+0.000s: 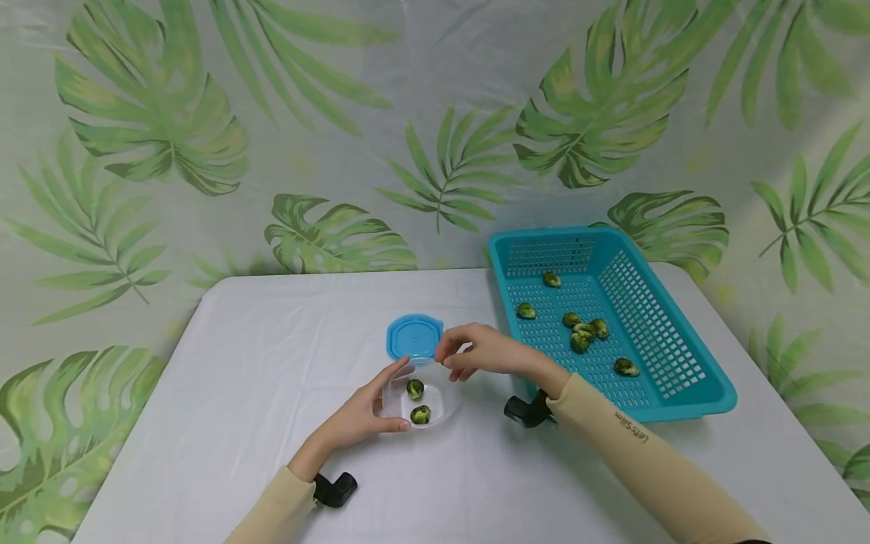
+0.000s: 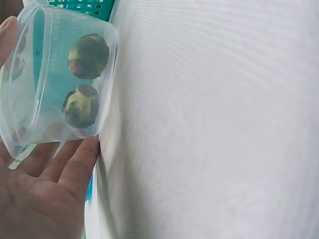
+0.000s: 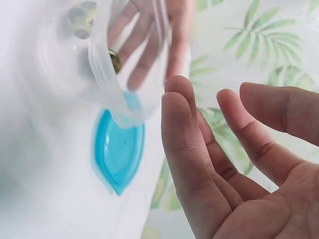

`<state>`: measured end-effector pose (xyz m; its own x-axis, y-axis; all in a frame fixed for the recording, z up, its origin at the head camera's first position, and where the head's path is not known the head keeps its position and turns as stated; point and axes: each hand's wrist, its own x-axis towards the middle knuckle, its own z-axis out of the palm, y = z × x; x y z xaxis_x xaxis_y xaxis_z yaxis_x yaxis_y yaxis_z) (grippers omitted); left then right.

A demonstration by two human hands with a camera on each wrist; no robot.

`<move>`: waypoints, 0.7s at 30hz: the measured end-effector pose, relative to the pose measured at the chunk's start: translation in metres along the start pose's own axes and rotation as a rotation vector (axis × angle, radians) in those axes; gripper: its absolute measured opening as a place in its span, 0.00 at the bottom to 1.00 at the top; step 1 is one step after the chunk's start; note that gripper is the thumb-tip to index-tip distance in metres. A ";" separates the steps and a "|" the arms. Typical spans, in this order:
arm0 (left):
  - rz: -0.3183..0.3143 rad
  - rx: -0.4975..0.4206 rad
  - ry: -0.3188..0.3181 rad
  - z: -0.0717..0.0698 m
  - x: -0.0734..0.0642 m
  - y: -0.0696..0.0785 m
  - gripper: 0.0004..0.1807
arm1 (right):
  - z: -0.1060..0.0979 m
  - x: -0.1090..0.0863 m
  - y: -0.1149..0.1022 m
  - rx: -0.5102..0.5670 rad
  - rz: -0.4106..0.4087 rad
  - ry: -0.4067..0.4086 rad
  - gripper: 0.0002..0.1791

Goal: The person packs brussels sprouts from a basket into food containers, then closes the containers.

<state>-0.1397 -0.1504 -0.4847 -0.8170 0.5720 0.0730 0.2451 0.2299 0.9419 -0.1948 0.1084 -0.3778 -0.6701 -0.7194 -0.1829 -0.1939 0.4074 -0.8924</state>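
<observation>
Nearest to me in the head view are two beige sleeves (image 1: 646, 461), the right one carrying dark lettering, with a small black wrist camera (image 1: 335, 490) below the left hand and another (image 1: 529, 410) beside the right wrist. The left hand (image 1: 362, 414) holds a clear, rounded plastic container (image 1: 440, 397) from its left side, thumb along the near edge and fingers against the far wall. I see that container on the white cloth-covered worktop (image 1: 272, 363), near the middle, with two small green Brussels sprouts (image 1: 421, 415) lying apart inside it. The right hand (image 1: 484, 350) hangs over the container's far right side; my right wrist view shows its thumb and fingers apart, loosely bent and holding nothing. Just beyond the container I find a bright blue plastic lid (image 1: 414, 337) flat on the worktop. Off to the right stands a large teal rectangular plastic basket (image 1: 680, 412) with perforated walls, and on its floor I make out more green sprouts (image 1: 626, 367), some bunched together and others scattered singly. Farthest off hangs a pale backdrop (image 1: 462, 45) printed with green leaves.
</observation>
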 end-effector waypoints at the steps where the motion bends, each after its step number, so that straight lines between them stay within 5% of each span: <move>1: 0.001 -0.001 0.000 0.000 0.000 0.000 0.52 | -0.003 -0.002 0.000 0.010 -0.002 0.002 0.08; 21: 0.016 0.007 0.008 0.001 0.000 0.001 0.52 | -0.056 -0.042 0.016 0.122 -0.006 0.099 0.12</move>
<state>-0.1390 -0.1498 -0.4844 -0.8171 0.5694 0.0904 0.2616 0.2264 0.9383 -0.2102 0.1763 -0.3615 -0.7376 -0.6604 -0.1410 -0.1139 0.3276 -0.9379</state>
